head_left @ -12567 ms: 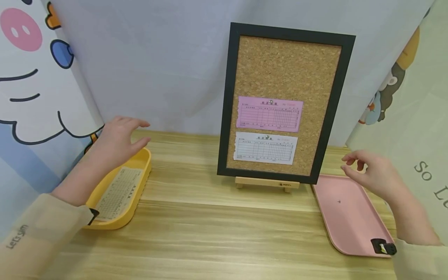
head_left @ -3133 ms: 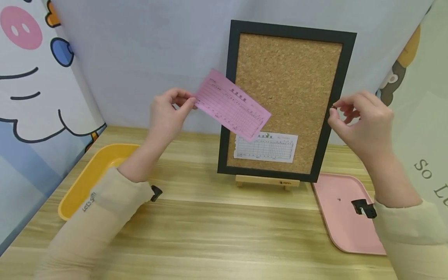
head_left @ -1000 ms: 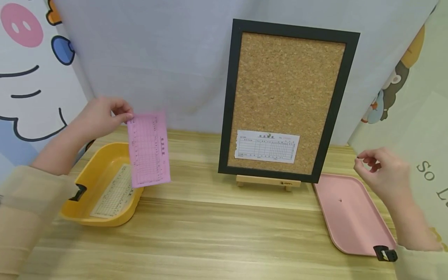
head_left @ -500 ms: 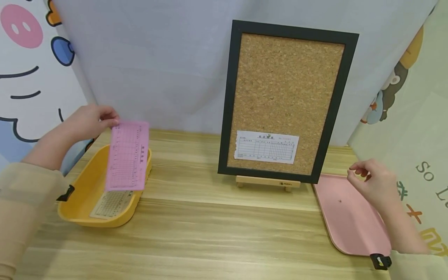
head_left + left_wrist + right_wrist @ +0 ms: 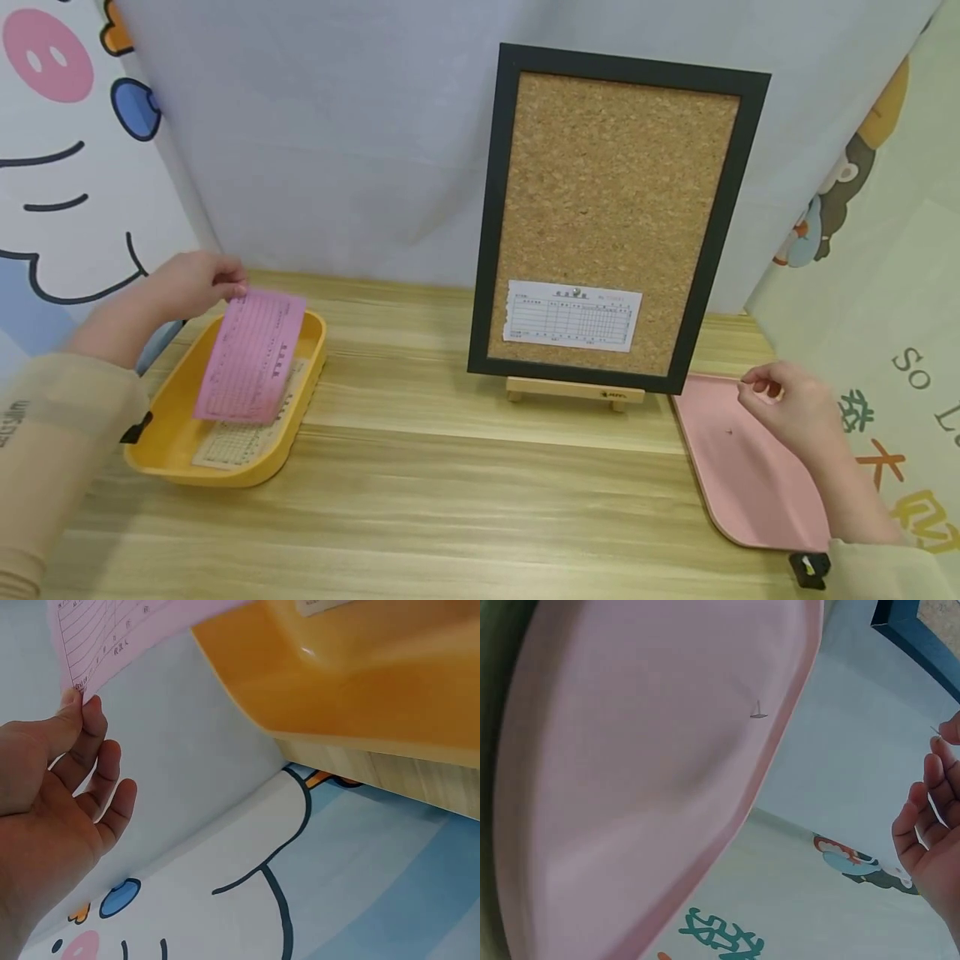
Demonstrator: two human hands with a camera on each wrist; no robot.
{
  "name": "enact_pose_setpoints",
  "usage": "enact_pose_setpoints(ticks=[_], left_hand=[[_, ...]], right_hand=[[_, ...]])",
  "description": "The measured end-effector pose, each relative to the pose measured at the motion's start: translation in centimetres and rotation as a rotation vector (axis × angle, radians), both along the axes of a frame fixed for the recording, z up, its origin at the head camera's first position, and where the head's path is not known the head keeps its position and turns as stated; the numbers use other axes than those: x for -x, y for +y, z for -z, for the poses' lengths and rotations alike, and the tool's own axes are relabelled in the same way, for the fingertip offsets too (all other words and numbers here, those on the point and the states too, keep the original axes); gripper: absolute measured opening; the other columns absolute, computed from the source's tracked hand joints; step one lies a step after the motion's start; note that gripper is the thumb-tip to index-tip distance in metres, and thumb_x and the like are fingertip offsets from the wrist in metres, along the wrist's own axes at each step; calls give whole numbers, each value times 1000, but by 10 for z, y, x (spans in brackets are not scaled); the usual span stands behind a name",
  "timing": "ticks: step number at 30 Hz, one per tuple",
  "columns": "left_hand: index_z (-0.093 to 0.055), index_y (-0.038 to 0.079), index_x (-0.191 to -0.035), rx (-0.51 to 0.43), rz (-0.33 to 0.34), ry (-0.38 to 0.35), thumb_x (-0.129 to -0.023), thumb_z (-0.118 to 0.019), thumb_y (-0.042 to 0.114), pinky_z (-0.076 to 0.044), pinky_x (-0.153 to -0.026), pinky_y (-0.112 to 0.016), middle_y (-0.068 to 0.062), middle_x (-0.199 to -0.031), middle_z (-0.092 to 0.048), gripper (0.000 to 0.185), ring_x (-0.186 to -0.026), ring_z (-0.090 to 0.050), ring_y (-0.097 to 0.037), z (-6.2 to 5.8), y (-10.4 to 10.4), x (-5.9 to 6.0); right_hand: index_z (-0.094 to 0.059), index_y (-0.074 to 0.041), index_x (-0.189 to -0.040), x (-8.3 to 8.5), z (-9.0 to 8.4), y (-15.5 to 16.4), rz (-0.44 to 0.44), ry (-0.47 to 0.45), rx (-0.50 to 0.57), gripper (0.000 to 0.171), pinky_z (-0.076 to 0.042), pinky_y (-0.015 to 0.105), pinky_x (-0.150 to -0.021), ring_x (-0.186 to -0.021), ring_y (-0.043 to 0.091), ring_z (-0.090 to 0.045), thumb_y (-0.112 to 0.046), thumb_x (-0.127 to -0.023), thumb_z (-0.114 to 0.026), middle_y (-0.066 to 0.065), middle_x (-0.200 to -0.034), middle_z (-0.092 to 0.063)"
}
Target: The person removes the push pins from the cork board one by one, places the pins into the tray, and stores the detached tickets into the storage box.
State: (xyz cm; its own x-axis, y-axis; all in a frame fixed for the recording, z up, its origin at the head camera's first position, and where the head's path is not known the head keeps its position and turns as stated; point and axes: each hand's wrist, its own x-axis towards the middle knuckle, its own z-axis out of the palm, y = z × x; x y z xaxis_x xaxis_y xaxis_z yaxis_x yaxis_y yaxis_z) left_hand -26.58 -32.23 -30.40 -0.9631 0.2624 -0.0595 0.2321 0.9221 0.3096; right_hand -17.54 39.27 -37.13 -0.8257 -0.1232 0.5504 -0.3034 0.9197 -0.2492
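My left hand (image 5: 191, 283) pinches a pink paper form (image 5: 255, 358) by one corner, and the sheet hangs over the yellow tray (image 5: 153, 425). A cream form (image 5: 225, 450) lies in that tray, partly covered by the pink one. On the right, my right hand (image 5: 791, 404) is over the pink tray (image 5: 765, 492); its thumb and forefinger pinch a thumbtack, whose thin needle (image 5: 934, 730) shows in the right wrist view. Another thumbtack (image 5: 758, 715) lies point up in the pink tray. A white form (image 5: 570, 321) is pinned low on the corkboard (image 5: 615, 183) by a tack (image 5: 577, 292).
The black-framed corkboard stands on a small wooden easel (image 5: 573, 388) at the back of the wooden table (image 5: 465, 500), between the two trays. A pale curtain (image 5: 337, 150) hangs behind, with cartoon-printed cloth at both sides.
The pink form was pinned above the white one, then came off in my left hand, which has carried it left and down over the yellow tray. My right hand has moved from the board to the pink tray.
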Motion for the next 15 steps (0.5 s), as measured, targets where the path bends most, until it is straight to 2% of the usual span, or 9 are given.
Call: enact_pose_setpoints(ticks=[4, 10, 15], left_hand=[[-58, 1, -97, 9, -9, -32, -96, -54, 11, -44, -67, -36, -13, -86, -60, 11, -79, -50, -26, 9, -3, -1], [-59, 2, -92, 37, 38, -26, -95, -54, 8, -43, -66, -36, -9, -82, -60, 8, -74, -50, -23, 23, -8, 1], [-59, 2, -93, 19, 22, -66, -95, -56, 11, -43, -65, -35, -10, -84, -59, 9, -76, -50, -24, 34, -9, 4]], right_hand=[[-66, -6, -79, 1, 3, 4, 28, -90, -5, 7, -33, 21, -53, -66, 3, -39, -9, -74, -70, 5, -72, -57], [-66, -5, -83, 5, 8, 10, 35, -221, -27, 9, -34, 26, -55, -69, 15, -43, -13, -79, -68, 4, -75, -56], [-66, -6, -83, 9, 14, 12, 13, -276, -47, 8, -34, 27, -56, -69, 18, -43, -13, -81, -67, 3, -74, -54]])
